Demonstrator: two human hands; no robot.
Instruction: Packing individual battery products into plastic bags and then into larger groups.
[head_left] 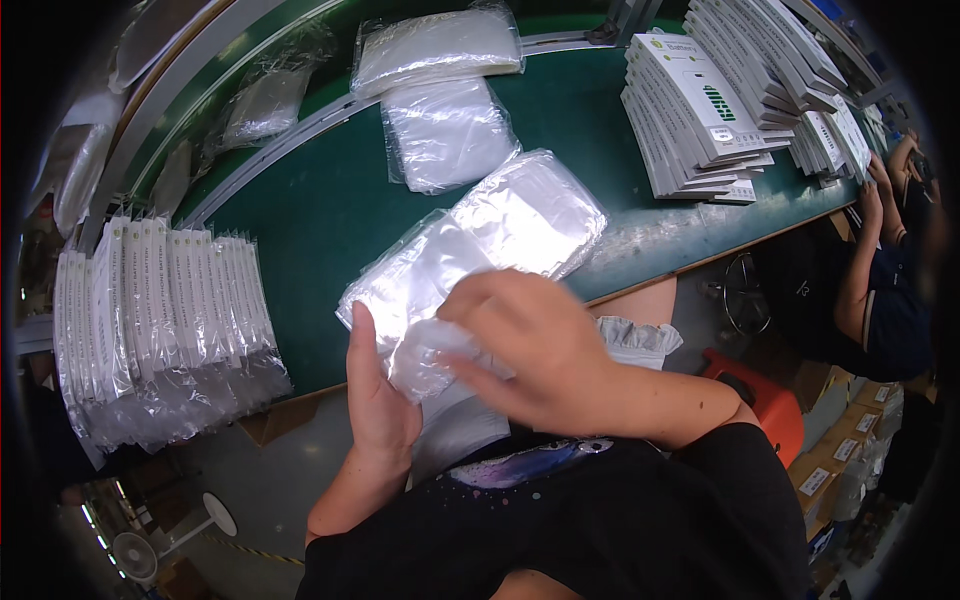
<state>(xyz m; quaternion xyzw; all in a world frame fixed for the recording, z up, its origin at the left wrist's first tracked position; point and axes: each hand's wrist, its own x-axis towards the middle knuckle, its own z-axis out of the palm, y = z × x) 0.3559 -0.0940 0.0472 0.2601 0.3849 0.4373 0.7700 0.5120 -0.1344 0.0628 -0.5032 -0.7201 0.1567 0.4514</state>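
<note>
A crumpled clear plastic bag (pixel 428 360) sits between my two hands, near the table's front edge. My left hand (pixel 385 415) holds it from the left, thumb pointing up and the other fingers hidden behind the plastic. Over the bag's right side is my right hand (pixel 540 350), its fingers bent and smeared by motion, so its grip cannot be made out. Just beyond my hands lie two overlapping stacks of flat clear bags, a nearer stack (pixel 415 265) and a shiny farther stack (pixel 535 210).
Thin white boxes in clear bags (pixel 170 300) stand in a row at the left. More bag packs (pixel 450 135) lie at the back of the green table (pixel 300 235). Piled white boxes (pixel 690 110) stand at the right. Beyond them is another person's arm (pixel 865 240). A red stool (pixel 770 400) is below.
</note>
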